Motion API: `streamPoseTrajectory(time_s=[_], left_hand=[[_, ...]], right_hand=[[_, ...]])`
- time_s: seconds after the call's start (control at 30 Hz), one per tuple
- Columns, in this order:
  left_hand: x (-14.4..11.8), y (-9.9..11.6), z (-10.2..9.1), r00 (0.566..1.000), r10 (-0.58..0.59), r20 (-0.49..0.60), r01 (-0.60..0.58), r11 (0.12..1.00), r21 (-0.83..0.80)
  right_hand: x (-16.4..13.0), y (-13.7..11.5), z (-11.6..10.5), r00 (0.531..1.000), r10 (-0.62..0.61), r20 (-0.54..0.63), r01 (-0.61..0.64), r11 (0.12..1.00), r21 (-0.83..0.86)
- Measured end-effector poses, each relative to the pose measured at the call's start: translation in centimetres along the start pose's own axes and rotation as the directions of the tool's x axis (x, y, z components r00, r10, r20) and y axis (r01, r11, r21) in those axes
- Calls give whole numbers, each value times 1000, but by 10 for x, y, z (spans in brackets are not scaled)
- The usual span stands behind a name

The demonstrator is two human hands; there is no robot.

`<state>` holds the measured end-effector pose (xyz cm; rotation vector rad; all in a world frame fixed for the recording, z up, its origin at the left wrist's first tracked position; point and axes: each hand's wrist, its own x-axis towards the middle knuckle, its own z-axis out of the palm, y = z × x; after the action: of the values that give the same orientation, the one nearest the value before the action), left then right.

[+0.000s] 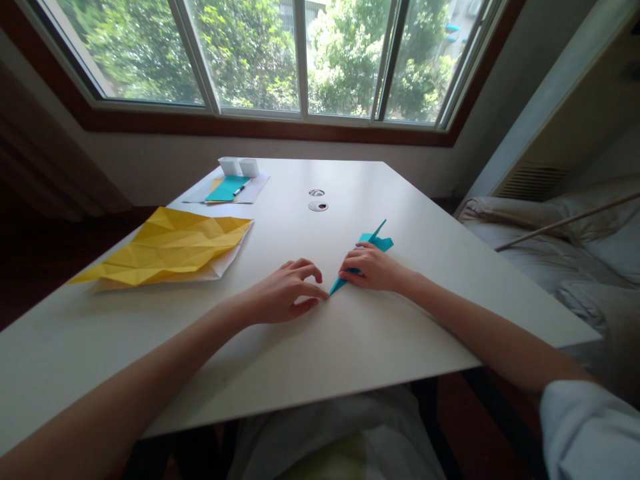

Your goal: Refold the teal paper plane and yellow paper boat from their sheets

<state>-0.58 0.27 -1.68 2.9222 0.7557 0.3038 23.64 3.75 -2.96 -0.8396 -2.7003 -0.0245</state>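
Note:
A folded piece of blue origami paper (pixel 379 241) lies on the white table in front of me, with a narrow point toward me and angled flaps at its far end. My right hand (pixel 373 267) is closed over its middle and hides that part. My left hand (pixel 287 291) rests just to the left, fingers apart and slightly bent. One of its fingertips reaches the paper's near tip; whether it presses on it I cannot tell. The left hand grips nothing.
On the left lies a large creased yellow sheet (pixel 175 248) with a white underside. Farther back are blue paper (pixel 227 189), a pen (pixel 242 189) and two small white boxes (pixel 249 167). Round cable holes (pixel 318 206) sit mid-table. A cushioned seat (pixel 540 233) stands right of the table.

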Motion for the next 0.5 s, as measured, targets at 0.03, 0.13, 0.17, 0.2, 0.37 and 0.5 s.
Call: streamPoseTrajectory(time_s=[0.03, 0.13, 0.17, 0.2, 0.37, 0.5], left_hand=[[0, 0, 0, 1000, 1, 0, -1, 1000, -4], [2, -1, 3, 1000, 0, -19, 0, 1000, -31], [3, -1, 4, 999, -5, -33, 3, 999, -42], [4, -1, 6, 999, -9, -45, 7, 999, -53], [7, 1, 15, 999, -1, -46, -1, 999, -42], [7, 2, 17, 999, -6, -41, 5, 1000, -28]], right_hand=[[0, 0, 0, 1000, -1, 3, 1, 1000, -6], [2, -1, -1, 1000, -3, 6, 3, 1000, -24], [2, -1, -1, 1000, -4, 5, 4, 1000, -29], [2, -1, -1, 1000, -4, 6, 4, 999, -32], [3, -2, -2, 1000, -14, 9, 14, 999, -33], [3, -3, -2, 1000, -9, -15, 9, 999, -43]])
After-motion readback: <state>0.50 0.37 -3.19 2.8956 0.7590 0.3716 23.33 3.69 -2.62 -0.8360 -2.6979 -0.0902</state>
